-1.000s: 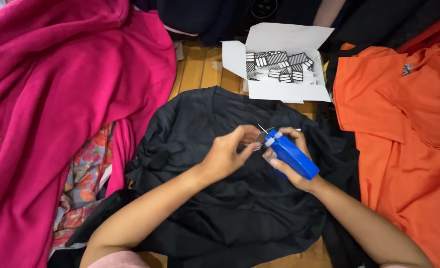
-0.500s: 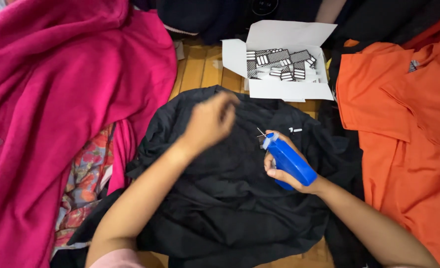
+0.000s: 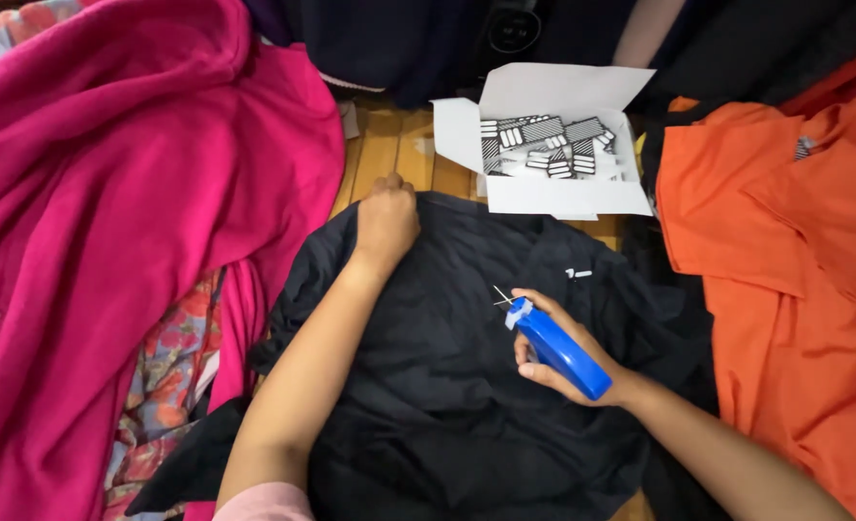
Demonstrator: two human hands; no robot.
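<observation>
A blue plastic tagging gun (image 3: pixel 559 349) is gripped by the right hand (image 3: pixel 568 362), fingers curled around it, above a black cotton garment (image 3: pixel 457 386) on the wooden desk (image 3: pixel 389 145). The garment's upper edge is clutched by the left hand (image 3: pixel 386 218), fingers closed on it.

A large magenta fleece garment (image 3: pixel 129 193) with a round clear button fills the left side, heaped in thick folds. Under its near edge a floral printed cloth in red, grey and orange (image 3: pixel 163 396) shows. On the right an orange cotton shirt (image 3: pixel 785 251) lies spread from the far side to the near edge. At the far centre an open white cardboard box (image 3: pixel 553 145), flaps up, holds a jumble of small black-and-white striped tags (image 3: pixel 544 145). The box rests on a wooden plank floor (image 3: pixel 389 150), bare just left of it. Dark navy and black clothes (image 3: pixel 399 39) are piled along the far edge behind the box.
</observation>
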